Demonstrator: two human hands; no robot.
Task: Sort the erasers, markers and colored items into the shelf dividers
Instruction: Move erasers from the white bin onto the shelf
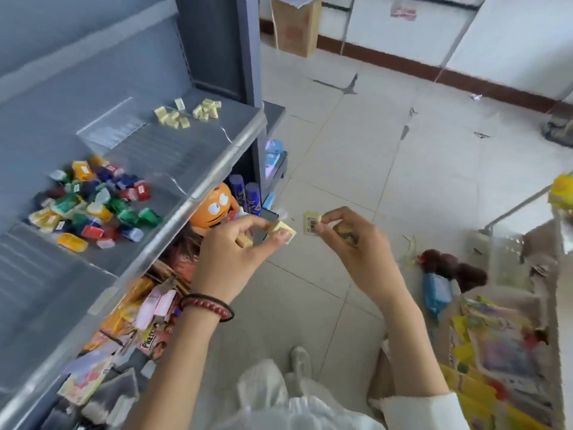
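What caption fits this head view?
Left hand and right hand pinch pale erasers beside a shelf holding eraser piles and colored items.

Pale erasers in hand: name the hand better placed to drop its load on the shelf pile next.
Left, probably. The left hand, gripping erasers, sits beside the shelf edge; the right hand, pinching a barcoded eraser, is farther out over the floor.

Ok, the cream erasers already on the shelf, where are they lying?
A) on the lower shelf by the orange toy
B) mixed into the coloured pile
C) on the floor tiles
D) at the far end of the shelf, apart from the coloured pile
D: the cream erasers lie in two small heaps at the far end of the shelf, well apart from the coloured pile nearer the camera.
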